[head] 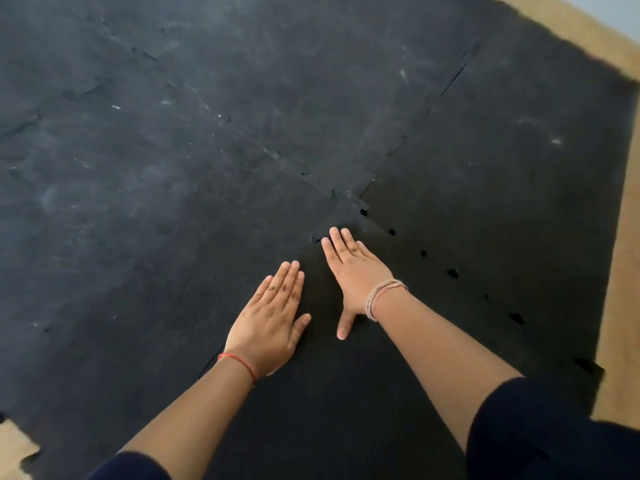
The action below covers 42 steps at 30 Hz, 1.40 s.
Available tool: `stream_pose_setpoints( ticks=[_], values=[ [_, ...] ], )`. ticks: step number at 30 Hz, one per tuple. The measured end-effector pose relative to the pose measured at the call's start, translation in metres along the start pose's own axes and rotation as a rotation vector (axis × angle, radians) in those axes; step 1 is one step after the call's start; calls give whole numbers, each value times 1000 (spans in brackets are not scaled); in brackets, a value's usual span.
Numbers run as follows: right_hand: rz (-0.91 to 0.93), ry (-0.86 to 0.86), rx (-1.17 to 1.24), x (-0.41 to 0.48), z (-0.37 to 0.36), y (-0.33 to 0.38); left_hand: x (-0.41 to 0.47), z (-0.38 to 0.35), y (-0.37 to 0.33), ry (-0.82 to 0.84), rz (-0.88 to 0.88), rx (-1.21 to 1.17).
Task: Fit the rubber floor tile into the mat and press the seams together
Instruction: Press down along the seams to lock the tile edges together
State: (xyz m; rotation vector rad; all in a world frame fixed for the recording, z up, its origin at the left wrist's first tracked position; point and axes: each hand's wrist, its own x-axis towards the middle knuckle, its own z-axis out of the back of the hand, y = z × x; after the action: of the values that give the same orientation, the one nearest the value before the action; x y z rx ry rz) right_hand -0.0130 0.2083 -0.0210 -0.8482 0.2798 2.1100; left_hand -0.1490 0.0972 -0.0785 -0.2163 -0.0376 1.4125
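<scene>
Pressed flat, fingers together, palms down: left hand point(268, 315) and right hand point(353, 271) on the dark, matte rubber tile point(346, 393), jigsaw-edged, slotted into the scuffed black mat point(156, 150), holding nothing.

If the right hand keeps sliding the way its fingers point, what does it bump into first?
Probably nothing solid. The right hand lies flat on the rubber tile, and its fingers point toward the puzzle-shaped seam where the tiles meet. It would cross that seam first, then more mat.
</scene>
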Motion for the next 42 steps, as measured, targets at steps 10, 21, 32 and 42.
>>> stream_pose_setpoints(
  ticks=[10,21,32,42],
  values=[
    [-218,-125,206,-2,-7,2,-4,-4,-1,-58,-12,-87],
    [-152,-83,85,12,0,-26,10,15,-17,196,105,-3],
    [-205,-295,370,-7,-31,-41,79,28,-21,203,70,-44],
    [-406,-604,408,-8,-84,-34,167,49,-38,332,-29,-93]
  ],
)
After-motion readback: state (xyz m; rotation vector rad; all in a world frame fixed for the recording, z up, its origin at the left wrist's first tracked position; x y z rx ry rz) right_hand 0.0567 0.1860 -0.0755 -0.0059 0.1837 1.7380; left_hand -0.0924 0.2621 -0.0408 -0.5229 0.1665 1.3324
